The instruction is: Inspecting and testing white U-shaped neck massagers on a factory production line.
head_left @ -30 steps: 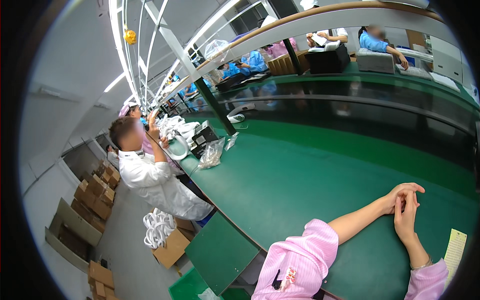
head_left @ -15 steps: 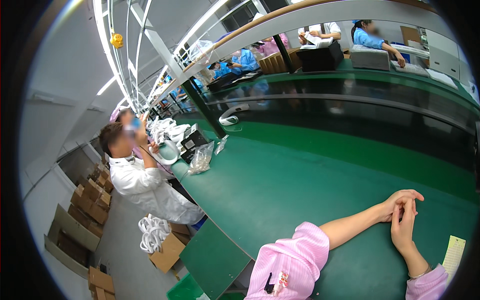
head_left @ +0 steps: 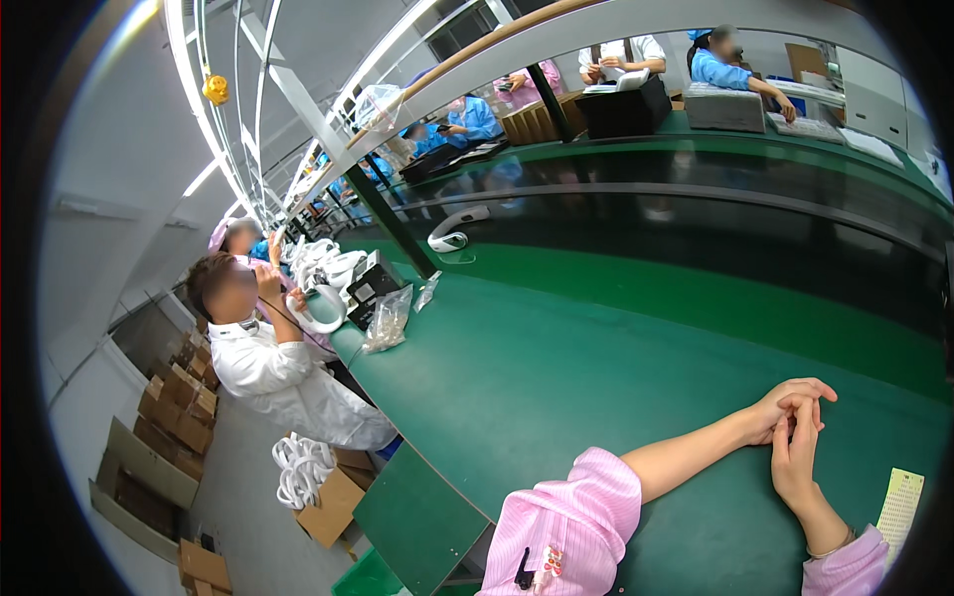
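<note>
My left hand [head_left: 777,409] lies over the green worktop [head_left: 556,377] on the right, its forearm reaching across from a pink striped sleeve. At least one of its fingers stretches out to the right. Against it rests my right hand [head_left: 795,459], coming up from the lower right, its fingers closed about the left hand's fingers. Some fingers overlap and are partly hidden. No object shows in either hand. Right of my right forearm lies a yellow printed sheet [head_left: 899,509].
A clear bag of small parts [head_left: 388,320] and a black box [head_left: 374,288] lie at the far left of the worktop. A white curved device [head_left: 449,240] sits beyond the green post. Nearby stands a person in white [head_left: 283,372]; others work across the dark conveyor [head_left: 636,204].
The whole view has shifted slightly, so most things appear a little farther left. My hands stay together in nearly the same pose. The person in white has turned slightly.
</note>
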The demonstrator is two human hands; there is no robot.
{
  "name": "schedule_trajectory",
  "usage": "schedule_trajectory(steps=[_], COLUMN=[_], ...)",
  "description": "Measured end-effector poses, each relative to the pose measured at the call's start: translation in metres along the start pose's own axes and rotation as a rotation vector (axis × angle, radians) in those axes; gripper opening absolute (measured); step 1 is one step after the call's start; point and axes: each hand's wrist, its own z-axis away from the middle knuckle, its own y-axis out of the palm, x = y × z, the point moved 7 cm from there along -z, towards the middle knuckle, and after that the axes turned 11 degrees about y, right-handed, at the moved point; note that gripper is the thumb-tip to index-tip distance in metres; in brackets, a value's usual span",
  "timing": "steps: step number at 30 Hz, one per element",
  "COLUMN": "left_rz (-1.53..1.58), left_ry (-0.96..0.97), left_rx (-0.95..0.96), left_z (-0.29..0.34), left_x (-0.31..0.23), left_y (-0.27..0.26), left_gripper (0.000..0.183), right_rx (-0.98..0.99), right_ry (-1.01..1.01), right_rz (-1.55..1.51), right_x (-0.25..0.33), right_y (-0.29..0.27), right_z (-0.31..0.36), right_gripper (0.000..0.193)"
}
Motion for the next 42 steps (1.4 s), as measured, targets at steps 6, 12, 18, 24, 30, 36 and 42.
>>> schedule_trajectory(steps=[6,12,18,24,30,36,42], left_rz=[0.011,0.024,0.002,-0.005,-0.005,-0.039,-0.032], left_ry=[-0.009,-0.023,-0.022,-0.004,-0.022,-0.022,-0.008], left_rx=[0.003,0.014,0.004,0.028,0.039,0.014,0.039], left_z=[0.0004,-0.0001,-0.0013,-0.0015,-0.0014,-0.001,0.0008], left_x=[-0.0001,-0.0008,0.0011,0.0022,0.0006,-0.0001,-0.0031], left_y=[0.0002,-0.0007,-0.0032,-0.0048,-0.0033,-0.0026,0.0021], left_gripper=[0.027,0.027,0.028,0.029,0.031,0.031,0.029], right_rx=[-0.014,0.029,-0.015,-0.016,-0.009,-0.014,-0.018], right_ry=[-0.022,0.038,-0.004,-0.034,-0.023,-0.034,-0.033], right_rz=[0.02,-0.006,0.012,0.013,0.008,0.01,0.012], right_x=[0.0014,0.0031,0.0007,0.005,0.0051,0.0063,0.0007], right_y=[-0.0011,0.0,-0.0012,-0.0016,-0.0005,-0.0012,-0.001], right_z=[-0.0009,-0.0018,-0.0017,-0.0018,-0.0017,-0.0015,-0.0029], right_gripper=[0.02,0.023,0.025,0.022,0.023,0.023,0.015])
